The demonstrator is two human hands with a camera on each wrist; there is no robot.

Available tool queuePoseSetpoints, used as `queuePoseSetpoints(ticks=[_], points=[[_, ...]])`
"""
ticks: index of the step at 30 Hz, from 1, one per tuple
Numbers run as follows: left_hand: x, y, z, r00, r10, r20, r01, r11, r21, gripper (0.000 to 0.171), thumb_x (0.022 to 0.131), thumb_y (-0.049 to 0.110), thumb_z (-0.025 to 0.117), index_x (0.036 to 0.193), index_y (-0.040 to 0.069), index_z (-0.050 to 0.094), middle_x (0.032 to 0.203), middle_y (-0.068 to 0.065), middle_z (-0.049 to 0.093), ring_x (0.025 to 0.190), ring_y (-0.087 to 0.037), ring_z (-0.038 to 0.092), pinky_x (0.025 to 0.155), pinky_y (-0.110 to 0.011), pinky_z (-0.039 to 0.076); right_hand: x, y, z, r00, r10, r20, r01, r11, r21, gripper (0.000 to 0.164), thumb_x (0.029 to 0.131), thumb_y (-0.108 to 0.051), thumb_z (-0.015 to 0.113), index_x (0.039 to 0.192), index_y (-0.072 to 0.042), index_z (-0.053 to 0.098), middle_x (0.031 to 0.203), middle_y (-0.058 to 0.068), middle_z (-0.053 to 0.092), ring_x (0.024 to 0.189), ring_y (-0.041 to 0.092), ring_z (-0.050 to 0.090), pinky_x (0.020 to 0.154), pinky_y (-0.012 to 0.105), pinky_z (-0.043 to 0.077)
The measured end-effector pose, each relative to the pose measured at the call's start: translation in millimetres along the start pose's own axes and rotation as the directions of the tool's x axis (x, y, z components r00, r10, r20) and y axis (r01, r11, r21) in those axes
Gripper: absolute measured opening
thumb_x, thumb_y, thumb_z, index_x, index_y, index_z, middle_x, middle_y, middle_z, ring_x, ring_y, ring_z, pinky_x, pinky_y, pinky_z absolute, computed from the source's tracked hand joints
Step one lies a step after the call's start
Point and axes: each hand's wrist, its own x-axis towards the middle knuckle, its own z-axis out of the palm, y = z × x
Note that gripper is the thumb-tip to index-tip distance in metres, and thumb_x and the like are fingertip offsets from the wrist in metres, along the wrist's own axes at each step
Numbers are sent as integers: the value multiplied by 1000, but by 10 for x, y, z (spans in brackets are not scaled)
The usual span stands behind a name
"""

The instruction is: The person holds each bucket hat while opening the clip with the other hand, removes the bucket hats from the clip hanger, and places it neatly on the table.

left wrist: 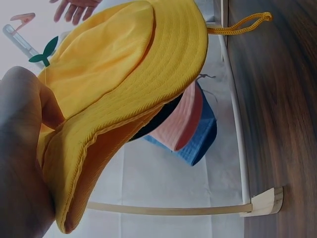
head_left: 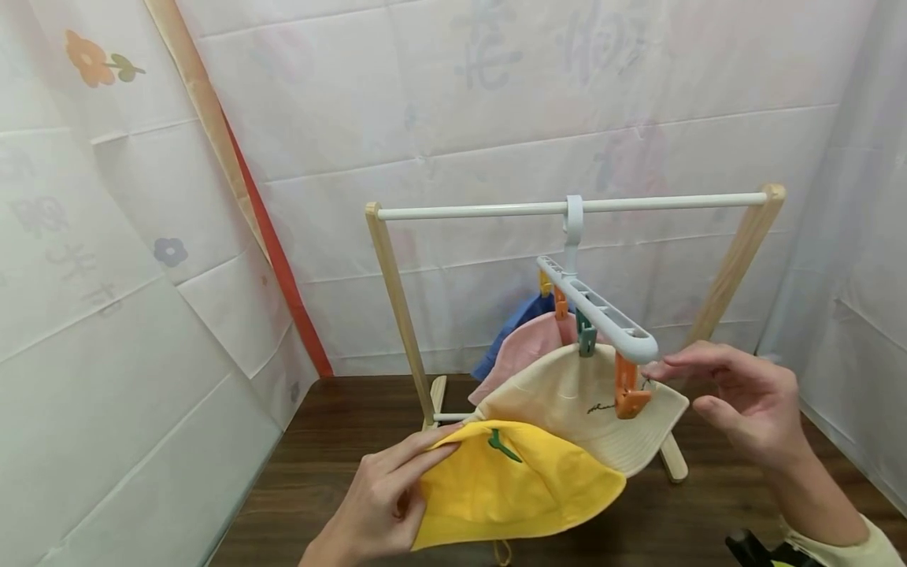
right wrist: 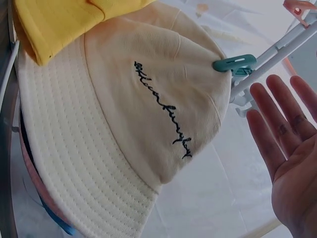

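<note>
My left hand (head_left: 383, 492) grips the edge of a yellow bucket hat (head_left: 524, 488) with a green sprout on its crown. In the left wrist view a yellow cord loop (left wrist: 245, 25) sticks out from this hat. Close to the hanger's near end, my right hand (head_left: 751, 402) is raised with its fingers extended, beside an orange clip (head_left: 629, 394) that has nothing in it. Behind the yellow hat hangs a cream bucket hat (right wrist: 158, 99) with dark script stitching, pinched at its crown by a green clip (head_left: 586, 339).
A white clip hanger (head_left: 602, 311) hooks over the white rail (head_left: 482, 210) of a wooden-legged rack. Farther back on it hang a pink hat (head_left: 527, 346) and a blue hat (head_left: 499, 350). Dark wood table (head_left: 312, 457) lies below; pale sheets enclose the sides and back.
</note>
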Motion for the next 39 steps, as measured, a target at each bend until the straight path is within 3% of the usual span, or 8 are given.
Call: queuePoseSetpoints(ticks=[19, 24, 31, 39], points=[[46, -37, -55, 998, 52, -35, -51, 999, 17, 84, 55, -20, 59, 137, -6, 75, 142, -22, 75, 121, -28, 80, 59, -1, 28, 18, -20, -11, 999, 37, 20, -36, 998, -54, 34, 95, 18, 74, 123, 34, 65, 138, 30, 78, 135, 32, 77, 121, 31, 56], [25, -50, -79, 998, 43, -50, -42, 999, 6, 83, 56, -20, 58, 136, -7, 75, 144, -21, 75, 121, -27, 80, 58, -2, 28, 0, -20, -22, 998, 57, 15, -55, 995, -86, 37, 95, 16, 76, 126, 33, 64, 143, 29, 76, 138, 31, 75, 121, 29, 56], [-13, -69, -104, 999, -3, -50, 2, 1000, -22, 82, 58, -22, 58, 137, -7, 74, 147, -21, 74, 102, -18, 70, 55, -2, 26, -21, -6, -51, 997, 69, 28, -67, 995, -77, 46, 94, 17, 77, 132, 35, 58, 147, 31, 73, 144, 32, 72, 119, 30, 58], [-29, -88, -137, 998, -3, -57, 3, 1000, -2, 81, 57, -21, 58, 135, -7, 75, 143, -21, 75, 111, -21, 76, 57, -3, 29, -67, 2, -87, 995, 97, 21, -94, 990, -103, 45, 92, 18, 79, 130, 33, 60, 148, 29, 73, 144, 30, 71, 119, 29, 57]])
